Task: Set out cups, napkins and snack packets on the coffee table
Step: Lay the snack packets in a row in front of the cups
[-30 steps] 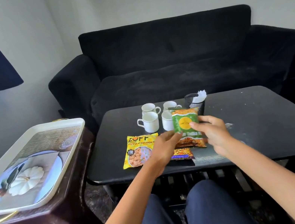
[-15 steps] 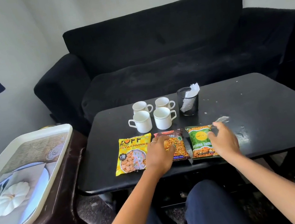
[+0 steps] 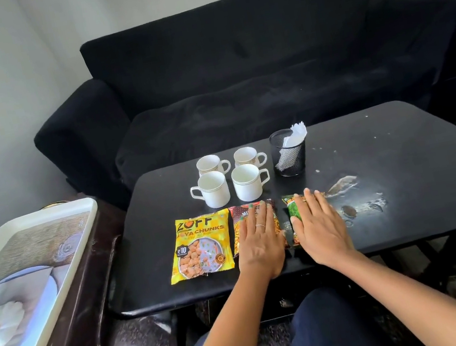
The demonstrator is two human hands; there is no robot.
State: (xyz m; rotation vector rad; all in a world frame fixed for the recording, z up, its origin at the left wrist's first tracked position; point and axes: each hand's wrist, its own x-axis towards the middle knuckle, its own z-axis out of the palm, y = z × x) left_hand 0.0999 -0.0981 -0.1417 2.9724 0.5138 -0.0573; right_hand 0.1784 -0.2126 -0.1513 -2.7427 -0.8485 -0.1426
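My left hand (image 3: 259,243) flat, fingers straight, pressing dark red packet (image 3: 238,229). Right hand (image 3: 319,230) flat too, covering green packet (image 3: 294,213); neither grip curled. Yellow packet (image 3: 200,246) just left, same row, near worktop (image 3: 403,172) front edge. Four white cups (image 3: 229,177) behind, napkins (image 3: 295,136) in mesh holder (image 3: 289,157) beside them.

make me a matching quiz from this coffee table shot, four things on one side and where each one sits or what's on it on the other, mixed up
Things:
1. yellow snack packet
2. dark red snack packet
3. green snack packet
4. black mesh holder

Places or states:
A. under the flat right hand
B. holds white napkins, right of the white cups
C. leftmost in the row, untouched
D. under the flat left hand

Pairs: 1-C, 2-D, 3-A, 4-B
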